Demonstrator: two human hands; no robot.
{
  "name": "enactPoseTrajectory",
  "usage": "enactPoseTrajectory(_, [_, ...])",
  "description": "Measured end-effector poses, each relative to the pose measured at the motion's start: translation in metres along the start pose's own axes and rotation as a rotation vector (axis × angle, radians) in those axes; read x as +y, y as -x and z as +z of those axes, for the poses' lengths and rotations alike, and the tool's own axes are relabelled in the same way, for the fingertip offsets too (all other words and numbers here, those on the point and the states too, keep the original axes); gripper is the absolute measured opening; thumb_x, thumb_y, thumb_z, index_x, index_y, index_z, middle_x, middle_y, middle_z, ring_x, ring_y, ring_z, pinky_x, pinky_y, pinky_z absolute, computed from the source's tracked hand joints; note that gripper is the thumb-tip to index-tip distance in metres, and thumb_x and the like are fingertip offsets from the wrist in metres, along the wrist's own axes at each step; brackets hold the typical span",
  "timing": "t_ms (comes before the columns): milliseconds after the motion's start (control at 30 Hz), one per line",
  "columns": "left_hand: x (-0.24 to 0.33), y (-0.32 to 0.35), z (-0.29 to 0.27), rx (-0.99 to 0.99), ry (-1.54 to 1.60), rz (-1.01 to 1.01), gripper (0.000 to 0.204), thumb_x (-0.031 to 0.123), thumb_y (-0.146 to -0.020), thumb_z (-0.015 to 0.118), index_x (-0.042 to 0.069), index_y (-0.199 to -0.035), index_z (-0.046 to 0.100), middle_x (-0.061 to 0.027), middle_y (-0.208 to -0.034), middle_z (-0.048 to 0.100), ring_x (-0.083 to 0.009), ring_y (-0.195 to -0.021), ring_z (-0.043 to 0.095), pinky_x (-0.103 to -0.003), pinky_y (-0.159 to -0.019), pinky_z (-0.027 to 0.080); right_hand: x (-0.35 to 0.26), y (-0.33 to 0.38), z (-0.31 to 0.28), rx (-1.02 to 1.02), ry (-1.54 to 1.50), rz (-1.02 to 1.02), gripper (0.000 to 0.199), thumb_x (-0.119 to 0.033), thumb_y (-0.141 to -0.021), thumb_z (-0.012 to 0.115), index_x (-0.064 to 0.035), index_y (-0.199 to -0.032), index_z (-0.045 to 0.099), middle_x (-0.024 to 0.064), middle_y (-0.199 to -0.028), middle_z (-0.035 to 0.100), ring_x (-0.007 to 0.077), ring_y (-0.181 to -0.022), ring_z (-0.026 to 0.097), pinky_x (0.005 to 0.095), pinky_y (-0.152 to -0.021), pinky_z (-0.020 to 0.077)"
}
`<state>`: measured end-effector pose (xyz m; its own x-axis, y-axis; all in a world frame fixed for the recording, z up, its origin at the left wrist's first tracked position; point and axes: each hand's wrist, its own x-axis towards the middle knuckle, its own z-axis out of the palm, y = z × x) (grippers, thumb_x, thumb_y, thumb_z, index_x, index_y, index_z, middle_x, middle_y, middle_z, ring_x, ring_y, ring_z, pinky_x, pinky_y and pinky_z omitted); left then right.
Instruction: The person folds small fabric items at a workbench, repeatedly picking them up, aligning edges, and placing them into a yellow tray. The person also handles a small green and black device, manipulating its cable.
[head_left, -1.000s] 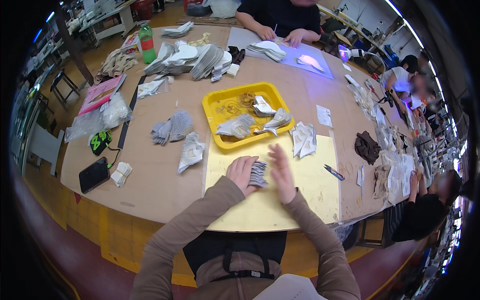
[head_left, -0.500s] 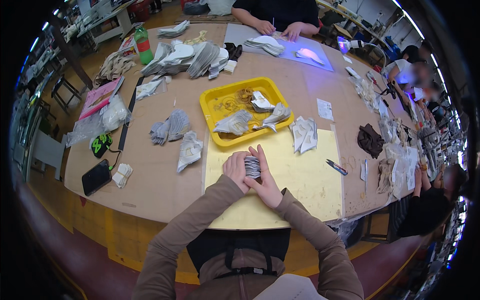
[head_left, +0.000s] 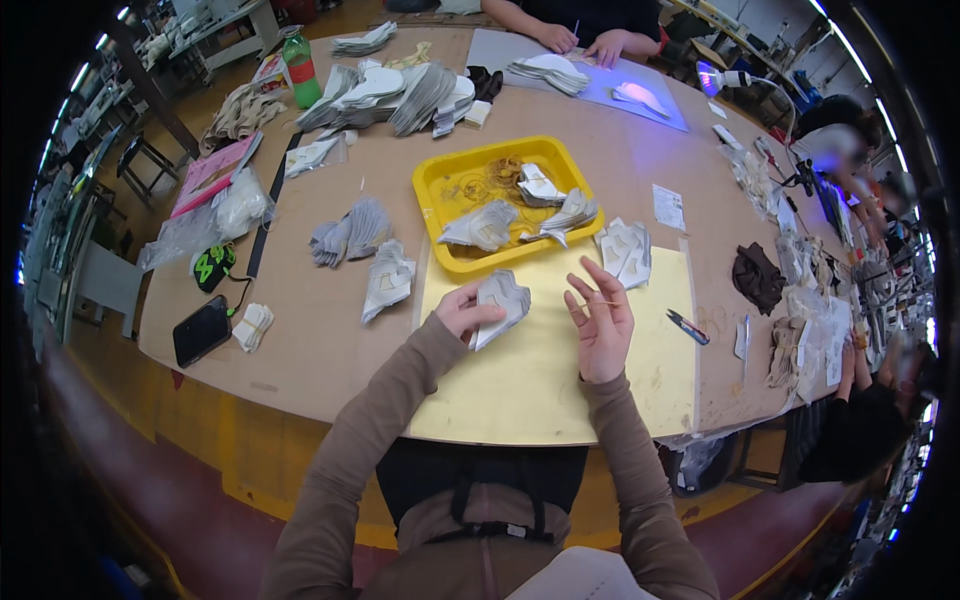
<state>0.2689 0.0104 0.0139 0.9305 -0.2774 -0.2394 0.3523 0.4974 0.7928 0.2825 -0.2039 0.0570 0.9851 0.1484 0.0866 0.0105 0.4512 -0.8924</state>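
Observation:
A stack of grey-white cut fabric pieces [head_left: 503, 305] stands tilted in my left hand [head_left: 464, 312], whose thumb presses across its face. To the right of it, my right hand [head_left: 603, 328] is raised, palm turned inward, and its fingers are partly spread and bent. A thin pale rubber band [head_left: 603, 302] is looped on those fingers, apart from the stack. Both hands are above the yellow sheet [head_left: 540, 400]. Just beyond them sits a yellow tray [head_left: 462, 262] with bundled pieces and a heap of rubber bands [head_left: 503, 172].
Grey-white bundles lie left of the tray [head_left: 390, 280] and right of it [head_left: 626, 255]. Thread snips [head_left: 688, 327] rest at the right; a phone [head_left: 200, 330] lies at the left. A green bottle [head_left: 301, 70] stands at the back. Across the table, a person works beside a lamp [head_left: 722, 78].
My hands have separated from around the stack. The left has turned the stack so its face shows; the right has moved away to the right with a rubber band on its fingers.

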Motion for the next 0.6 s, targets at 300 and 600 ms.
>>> enactPoseTrajectory(300, [-0.010, 0.008, -0.005, -0.185, 0.391, -0.382, 0.057, 0.019, -0.084, 0.063, 0.002, -0.134, 0.041, -0.0170, -0.123, 0.054, -0.0280, -0.110, 0.056, -0.040, -0.096, 0.047, 0.012, 0.002, 0.005, -0.520, 0.261, -0.013, 0.070, -0.012, -0.079, 0.066, -0.0033, -0.141, 0.035, 0.0127, -0.147, 0.028, 0.0258, -0.136, 0.031, 0.0399, -0.110, 0.0279])
enactPoseTrajectory(600, [0.002, 0.018, 0.002, -0.241, 0.569, -0.472, 0.051, 0.021, -0.087, 0.061, 0.002, -0.131, 0.043, -0.0177, -0.122, 0.056, -0.0305, -0.110, 0.056, -0.049, -0.093, 0.049, 0.015, -0.001, 0.005, -0.573, 0.160, 0.018, 0.072, -0.030, -0.082, 0.066, 0.0010, -0.140, 0.036, 0.0140, -0.146, 0.031, 0.0255, -0.136, 0.030, 0.0386, -0.110, 0.0283])
